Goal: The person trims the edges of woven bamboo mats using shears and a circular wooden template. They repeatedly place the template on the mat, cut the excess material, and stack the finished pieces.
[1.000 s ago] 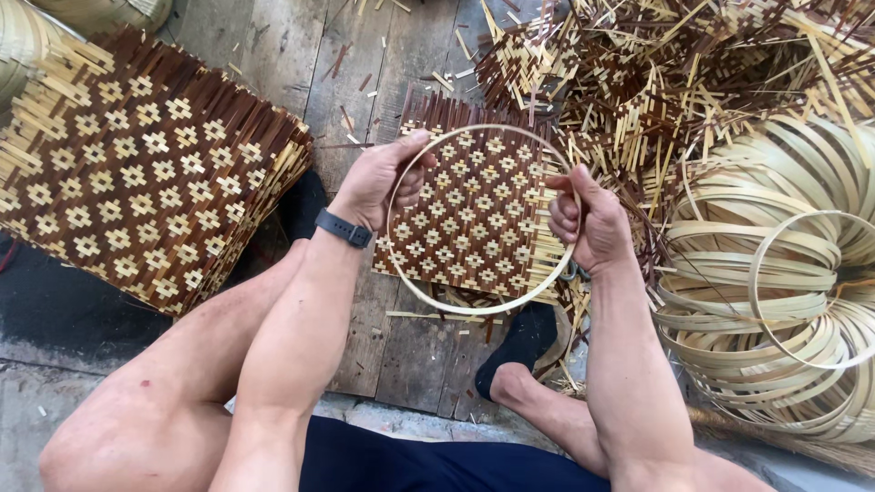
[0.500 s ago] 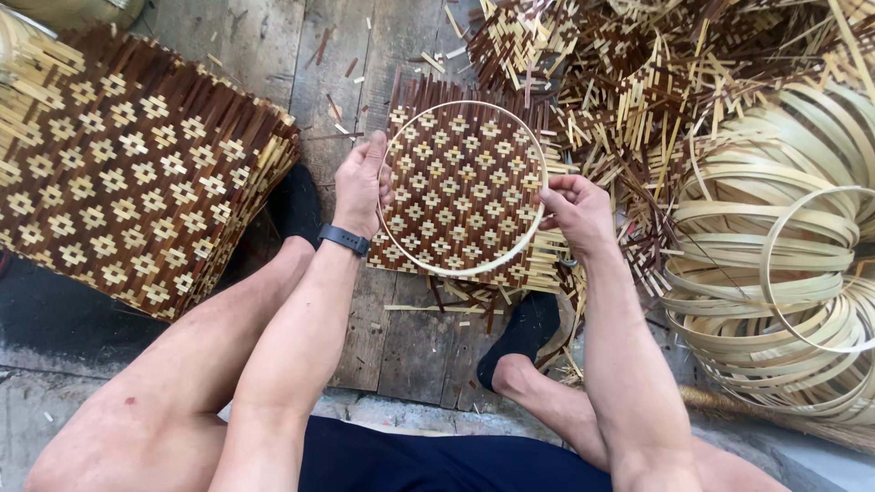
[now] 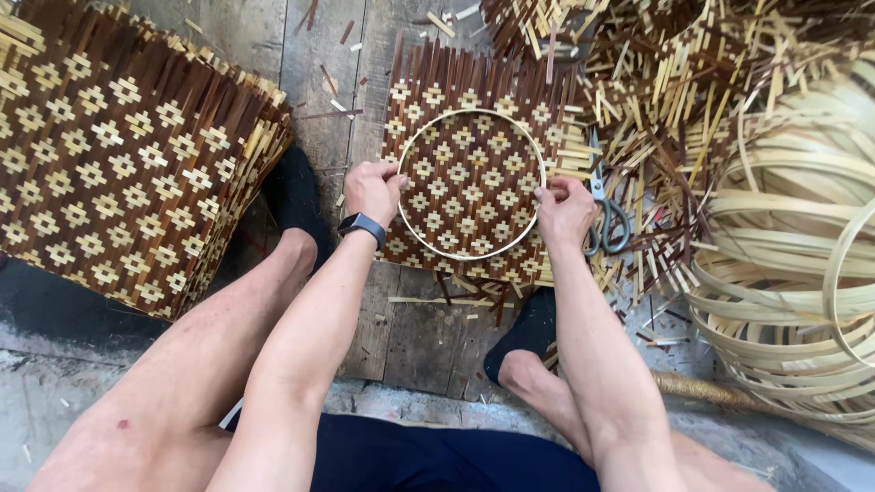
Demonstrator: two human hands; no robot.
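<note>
Bamboo hoop (image 3: 471, 185) lies flat on woven mat (image 3: 474, 87), left hand (image 3: 373, 190) and right hand (image 3: 565, 211) grips clamped on its rim

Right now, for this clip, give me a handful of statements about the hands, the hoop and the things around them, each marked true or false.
1. Both hands grip a thin bamboo hoop laid on a square woven mat. True.
2. The left hand holds the scissors. False: the scissors lie on the bamboo scraps, just right of the right hand.
3. A dark wristband sits on the left wrist. True.
4. The stack of woven mats lies to the person's right. False: it lies on the left; coiled bamboo strips are on the right.
5. The floor is wooden planks. True.
</note>
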